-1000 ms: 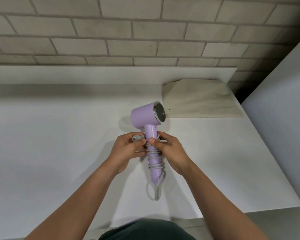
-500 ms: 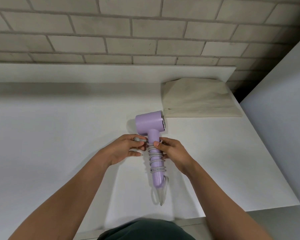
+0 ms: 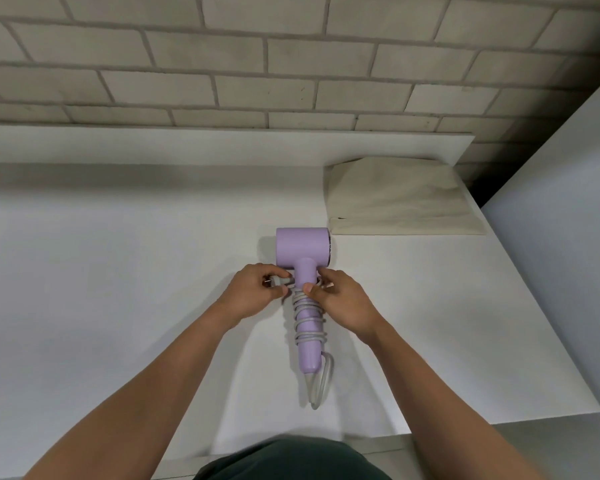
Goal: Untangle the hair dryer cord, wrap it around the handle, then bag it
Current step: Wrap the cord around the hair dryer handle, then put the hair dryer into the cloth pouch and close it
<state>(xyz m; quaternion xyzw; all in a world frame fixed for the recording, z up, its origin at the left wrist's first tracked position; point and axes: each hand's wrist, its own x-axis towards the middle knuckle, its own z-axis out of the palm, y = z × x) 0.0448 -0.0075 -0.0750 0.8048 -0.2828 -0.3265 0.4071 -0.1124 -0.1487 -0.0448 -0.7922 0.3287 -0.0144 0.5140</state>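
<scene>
White table (image 3: 118, 271): one hair dryer (image 3: 302, 247), one bag (image 3: 395, 199), left hand (image 3: 253, 296), right hand (image 3: 343, 303).

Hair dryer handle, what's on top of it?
Gray cord coils wrap it, and the right hand presses its thumb on the upper coils. The left hand holds the plug beside it. The hands hide where the cord ends.

Open table (image 3: 118, 271) left; bag (image 3: 395, 199) and white panel (image 3: 568, 244) block right.
</scene>
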